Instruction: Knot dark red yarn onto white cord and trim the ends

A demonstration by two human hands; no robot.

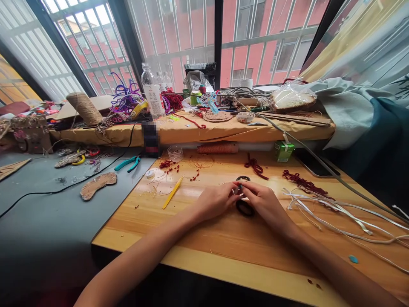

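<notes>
Since the action's all at our fingertips, we'll start there: one tiny bluish bit point(240, 187) sits pinched between both hands above the middle of the wood table point(236, 249), too small and covered for us to say what it is. Right beneath is one pair of scissors point(245, 209), two black loops showing, one beyond the fingers and one nearer us. Two hands: our left hand point(220, 197) has its thumb and fingertips drawn in close on the bit, and our right hand point(263, 201) does likewise, fingertips meeting the left's. Whether either one touches the scissors, we can't tell.

Going out from there, we count one pair of yellow tweezers point(173, 192) to the left, one white lid point(150, 174) and one clear cup point(175, 154), with red crumbs point(166, 164) scattered about, too many to count. Two dark red cords point(255, 166) lie further right, then several white cords point(338, 209), too tangled to count, and one blue chip point(353, 259). Along the back we've got one red spool point(217, 148), one green box point(283, 151) and one phone point(316, 163). Over on the grey table point(57, 221): one pair of teal pliers point(128, 163). Up on the ledge point(204, 135), three clear bottles point(154, 98) and one twine cone point(83, 108).
</notes>
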